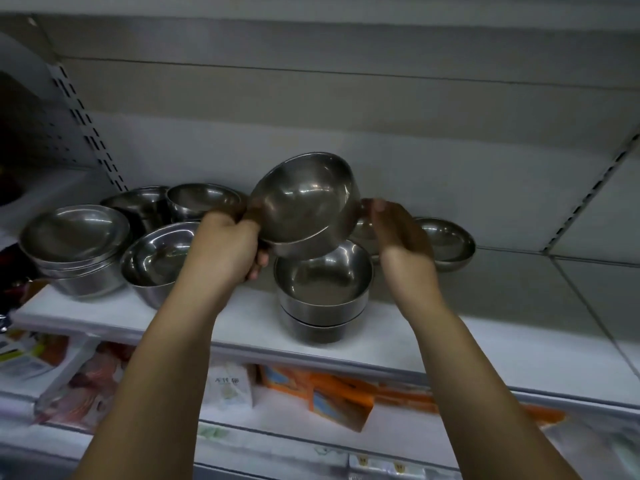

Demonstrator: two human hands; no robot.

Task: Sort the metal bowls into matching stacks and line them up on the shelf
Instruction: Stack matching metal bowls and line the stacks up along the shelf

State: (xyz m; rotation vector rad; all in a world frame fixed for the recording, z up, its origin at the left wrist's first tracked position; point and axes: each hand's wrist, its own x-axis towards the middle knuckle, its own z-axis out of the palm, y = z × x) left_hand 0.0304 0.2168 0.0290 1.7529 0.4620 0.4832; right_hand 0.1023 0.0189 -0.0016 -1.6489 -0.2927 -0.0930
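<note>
Tilted bowl [304, 202] up-right of left grip [227, 247], rim pinched.

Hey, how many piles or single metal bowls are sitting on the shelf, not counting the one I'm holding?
7: far-left stack, back-left bowl, back-middle bowl, front-left bowl, centre stack under the held bowl, half-hidden bowl behind the right hand, far-right bowl. Others may hide behind.

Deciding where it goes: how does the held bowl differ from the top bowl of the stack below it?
The held bowl is airborne and tilted toward the camera; the stack's top bowl sits level, nested. The left hand grips the held bowl's rim; no hand touches the stack's top bowl. Both are steep-sided metal.
</note>
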